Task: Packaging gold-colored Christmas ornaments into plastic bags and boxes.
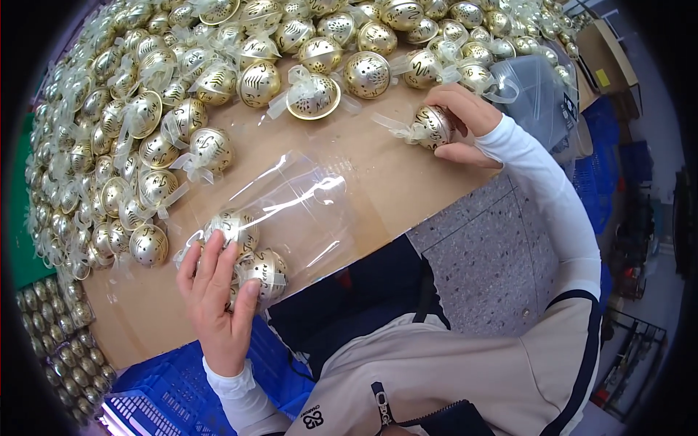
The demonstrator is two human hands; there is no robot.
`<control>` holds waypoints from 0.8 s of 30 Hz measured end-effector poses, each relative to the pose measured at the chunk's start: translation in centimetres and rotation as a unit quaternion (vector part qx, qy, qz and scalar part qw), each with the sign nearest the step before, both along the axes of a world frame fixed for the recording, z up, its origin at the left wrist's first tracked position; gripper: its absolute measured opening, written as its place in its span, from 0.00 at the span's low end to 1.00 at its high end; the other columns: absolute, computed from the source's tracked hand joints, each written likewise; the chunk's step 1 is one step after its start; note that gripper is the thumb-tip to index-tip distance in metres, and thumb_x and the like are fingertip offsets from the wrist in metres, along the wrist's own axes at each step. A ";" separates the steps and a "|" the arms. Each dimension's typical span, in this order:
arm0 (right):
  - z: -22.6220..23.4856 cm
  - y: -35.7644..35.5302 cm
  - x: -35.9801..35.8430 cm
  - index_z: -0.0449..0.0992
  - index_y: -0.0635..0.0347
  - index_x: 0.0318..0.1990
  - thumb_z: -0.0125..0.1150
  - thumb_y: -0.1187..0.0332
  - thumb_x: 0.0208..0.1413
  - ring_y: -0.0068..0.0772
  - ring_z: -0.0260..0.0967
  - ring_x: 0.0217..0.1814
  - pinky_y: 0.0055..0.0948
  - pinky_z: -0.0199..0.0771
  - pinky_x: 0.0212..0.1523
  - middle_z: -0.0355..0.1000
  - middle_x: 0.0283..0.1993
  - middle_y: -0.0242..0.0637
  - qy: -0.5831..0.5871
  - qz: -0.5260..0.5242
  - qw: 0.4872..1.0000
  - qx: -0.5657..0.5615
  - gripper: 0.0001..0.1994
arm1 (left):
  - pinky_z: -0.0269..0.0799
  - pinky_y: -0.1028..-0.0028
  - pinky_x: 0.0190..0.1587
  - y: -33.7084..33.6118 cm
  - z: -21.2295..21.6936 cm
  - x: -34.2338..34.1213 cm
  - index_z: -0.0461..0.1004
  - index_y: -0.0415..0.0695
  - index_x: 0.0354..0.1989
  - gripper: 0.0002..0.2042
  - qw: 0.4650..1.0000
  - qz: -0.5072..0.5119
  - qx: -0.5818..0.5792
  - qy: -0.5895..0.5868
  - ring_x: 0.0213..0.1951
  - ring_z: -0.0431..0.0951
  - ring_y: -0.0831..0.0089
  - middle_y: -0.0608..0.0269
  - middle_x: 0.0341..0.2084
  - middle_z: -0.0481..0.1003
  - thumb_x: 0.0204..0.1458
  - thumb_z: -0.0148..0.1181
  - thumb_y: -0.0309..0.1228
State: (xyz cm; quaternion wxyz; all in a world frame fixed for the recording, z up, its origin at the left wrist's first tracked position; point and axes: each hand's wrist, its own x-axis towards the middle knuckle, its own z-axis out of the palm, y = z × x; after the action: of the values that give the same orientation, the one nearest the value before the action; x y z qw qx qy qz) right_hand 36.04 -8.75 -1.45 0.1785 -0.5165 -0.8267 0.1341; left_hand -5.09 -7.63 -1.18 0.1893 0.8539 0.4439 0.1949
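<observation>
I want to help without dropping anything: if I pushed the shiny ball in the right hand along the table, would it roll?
The shiny ball in the right hand would probably roll, being round. Its trailing ribbon might make it wobble. The glossy surface could feel slippery.

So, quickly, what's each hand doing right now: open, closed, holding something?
Left hand: open, spread over gold ornaments at the end of a clear plastic bag.
Right hand: closed around a single gold ornament.
</observation>
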 end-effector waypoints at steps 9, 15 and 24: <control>-2.2 -3.2 -1.7 0.66 0.60 0.48 0.73 0.65 0.34 0.34 0.64 0.37 0.28 0.68 0.36 0.60 0.50 0.46 -0.019 -0.013 0.996 0.086 0.30 | 0.50 0.61 0.60 0.0 -0.1 -0.1 0.71 0.42 0.51 0.20 1.000 0.002 0.005 0.007 0.59 0.58 0.55 0.57 0.54 0.67 0.49 0.58 0.34; -2.5 -4.4 -2.2 0.66 0.60 0.48 0.74 0.59 0.31 0.43 0.65 0.40 0.33 0.70 0.38 0.60 0.53 0.48 0.033 -0.021 0.995 0.096 0.34 | 0.50 0.62 0.60 0.0 -0.4 0.2 0.70 0.42 0.51 0.20 1.000 0.001 0.004 0.003 0.59 0.58 0.55 0.58 0.54 0.67 0.49 0.57 0.34; -1.8 -3.6 -3.6 0.64 0.63 0.51 0.71 0.53 0.38 0.37 0.61 0.50 0.32 0.61 0.52 0.62 0.48 0.43 0.282 -0.011 0.929 -0.240 0.35 | 0.43 0.54 0.61 0.0 0.9 0.3 0.72 0.45 0.49 0.20 0.998 0.014 0.018 0.051 0.58 0.60 0.59 0.59 0.53 0.68 0.44 0.60 0.32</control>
State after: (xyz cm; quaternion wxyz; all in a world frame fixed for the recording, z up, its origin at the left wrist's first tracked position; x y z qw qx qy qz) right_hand 32.42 -12.33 -3.22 0.2768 -0.4939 -0.6794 0.4668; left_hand -4.74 -7.67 -0.27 0.1483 0.8596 0.4616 0.1612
